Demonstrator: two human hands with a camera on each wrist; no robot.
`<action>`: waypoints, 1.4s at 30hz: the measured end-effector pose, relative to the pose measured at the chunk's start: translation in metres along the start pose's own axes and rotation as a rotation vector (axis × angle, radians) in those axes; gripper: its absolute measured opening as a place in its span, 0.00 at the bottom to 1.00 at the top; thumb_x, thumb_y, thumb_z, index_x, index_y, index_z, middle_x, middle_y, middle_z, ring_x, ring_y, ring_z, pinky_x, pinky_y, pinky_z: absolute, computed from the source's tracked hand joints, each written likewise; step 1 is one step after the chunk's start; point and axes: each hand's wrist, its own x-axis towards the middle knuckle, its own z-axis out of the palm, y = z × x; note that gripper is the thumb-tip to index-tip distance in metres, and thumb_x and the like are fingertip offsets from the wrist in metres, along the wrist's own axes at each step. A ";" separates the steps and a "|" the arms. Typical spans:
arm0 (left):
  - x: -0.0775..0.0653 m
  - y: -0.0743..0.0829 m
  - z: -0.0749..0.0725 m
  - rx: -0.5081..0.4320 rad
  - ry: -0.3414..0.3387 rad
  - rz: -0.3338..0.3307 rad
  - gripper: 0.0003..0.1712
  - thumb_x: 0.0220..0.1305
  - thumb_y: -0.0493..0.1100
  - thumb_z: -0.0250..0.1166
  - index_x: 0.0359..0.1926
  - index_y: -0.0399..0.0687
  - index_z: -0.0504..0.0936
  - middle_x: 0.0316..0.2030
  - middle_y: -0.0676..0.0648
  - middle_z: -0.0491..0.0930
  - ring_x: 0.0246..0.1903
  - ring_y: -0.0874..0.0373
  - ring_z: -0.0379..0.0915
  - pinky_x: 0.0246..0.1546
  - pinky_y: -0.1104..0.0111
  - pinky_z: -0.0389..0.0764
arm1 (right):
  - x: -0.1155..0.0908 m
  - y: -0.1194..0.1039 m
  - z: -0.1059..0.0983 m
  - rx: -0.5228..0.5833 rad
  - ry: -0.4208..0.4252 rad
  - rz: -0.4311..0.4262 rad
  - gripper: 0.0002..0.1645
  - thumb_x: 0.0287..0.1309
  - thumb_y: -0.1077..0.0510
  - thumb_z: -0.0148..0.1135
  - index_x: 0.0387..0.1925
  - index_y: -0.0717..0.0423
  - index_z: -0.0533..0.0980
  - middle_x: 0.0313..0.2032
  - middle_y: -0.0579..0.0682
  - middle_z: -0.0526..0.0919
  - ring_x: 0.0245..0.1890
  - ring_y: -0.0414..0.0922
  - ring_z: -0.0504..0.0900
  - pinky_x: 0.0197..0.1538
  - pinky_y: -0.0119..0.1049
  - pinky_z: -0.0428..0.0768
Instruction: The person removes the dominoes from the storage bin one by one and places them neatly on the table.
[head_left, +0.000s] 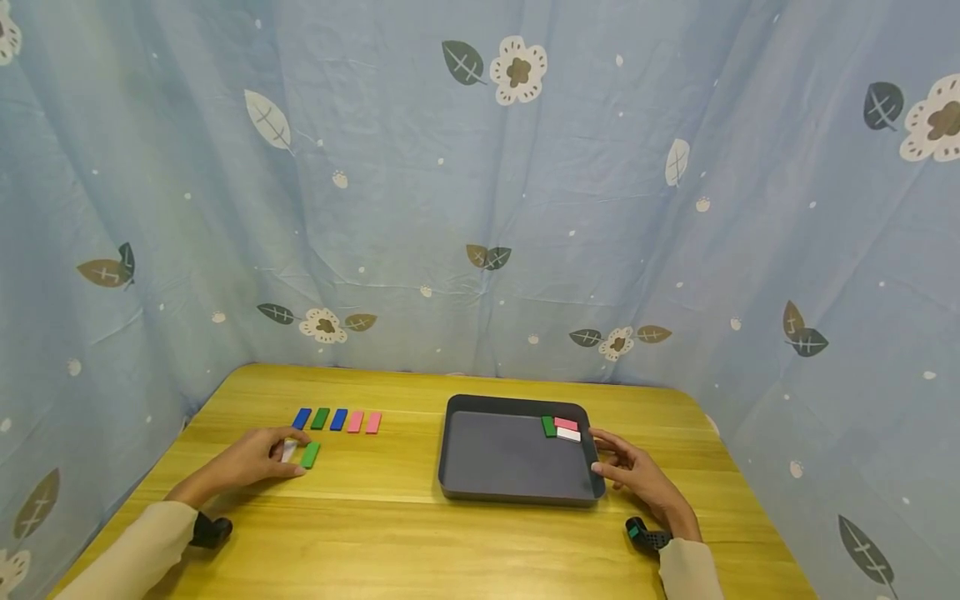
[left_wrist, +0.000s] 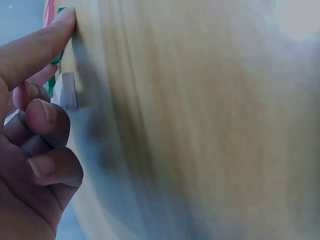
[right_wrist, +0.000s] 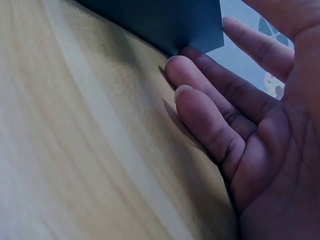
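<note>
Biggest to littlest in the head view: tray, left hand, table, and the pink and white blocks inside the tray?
Table
Tray
Left hand
Last, pink block and white block: too alike to rank.

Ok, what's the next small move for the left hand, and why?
I'd probably lift the light green block with the left hand: its thumb and index finger appear set at the block's ends, and a darker green block lying in the gray tray suggests where it could go.
</note>
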 end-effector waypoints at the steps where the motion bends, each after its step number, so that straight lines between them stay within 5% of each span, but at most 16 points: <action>1: 0.000 0.000 0.000 -0.003 -0.002 -0.003 0.29 0.52 0.57 0.72 0.52 0.48 0.79 0.19 0.54 0.66 0.18 0.65 0.59 0.21 0.71 0.61 | 0.000 0.000 0.000 0.002 -0.001 0.000 0.37 0.60 0.50 0.64 0.69 0.37 0.62 0.64 0.53 0.68 0.42 0.54 0.76 0.32 0.41 0.77; 11: 0.017 0.020 -0.005 -0.109 0.008 0.048 0.30 0.54 0.53 0.72 0.55 0.48 0.77 0.18 0.51 0.67 0.13 0.63 0.60 0.18 0.70 0.66 | 0.002 0.001 -0.003 0.004 -0.001 0.008 0.38 0.60 0.50 0.64 0.69 0.36 0.62 0.63 0.49 0.68 0.42 0.54 0.76 0.33 0.41 0.76; 19: 0.063 0.060 -0.003 -0.118 0.060 0.153 0.22 0.57 0.51 0.70 0.52 0.58 0.78 0.18 0.52 0.69 0.15 0.64 0.58 0.20 0.69 0.67 | 0.001 0.000 -0.004 -0.007 -0.001 -0.021 0.37 0.61 0.50 0.63 0.70 0.39 0.61 0.63 0.53 0.68 0.42 0.55 0.76 0.33 0.42 0.77; 27: 0.103 0.113 0.011 -0.155 0.019 0.246 0.19 0.60 0.57 0.65 0.52 0.64 0.77 0.20 0.52 0.73 0.14 0.56 0.67 0.20 0.68 0.71 | 0.000 0.000 -0.002 0.024 -0.003 0.007 0.36 0.61 0.51 0.64 0.69 0.36 0.62 0.64 0.51 0.68 0.42 0.56 0.75 0.32 0.41 0.76; 34: 0.135 0.152 0.028 -0.132 0.000 0.374 0.17 0.62 0.54 0.65 0.51 0.62 0.78 0.21 0.54 0.73 0.18 0.62 0.65 0.25 0.68 0.71 | -0.001 0.000 -0.001 0.016 -0.020 -0.017 0.38 0.61 0.50 0.63 0.70 0.39 0.61 0.65 0.54 0.65 0.42 0.54 0.75 0.33 0.41 0.77; 42: 0.164 0.184 0.046 -0.143 -0.036 0.443 0.19 0.63 0.54 0.64 0.53 0.56 0.78 0.22 0.53 0.74 0.19 0.62 0.66 0.25 0.68 0.71 | 0.000 0.000 0.000 0.008 0.000 0.007 0.37 0.60 0.50 0.64 0.69 0.34 0.62 0.64 0.50 0.67 0.43 0.56 0.75 0.35 0.42 0.77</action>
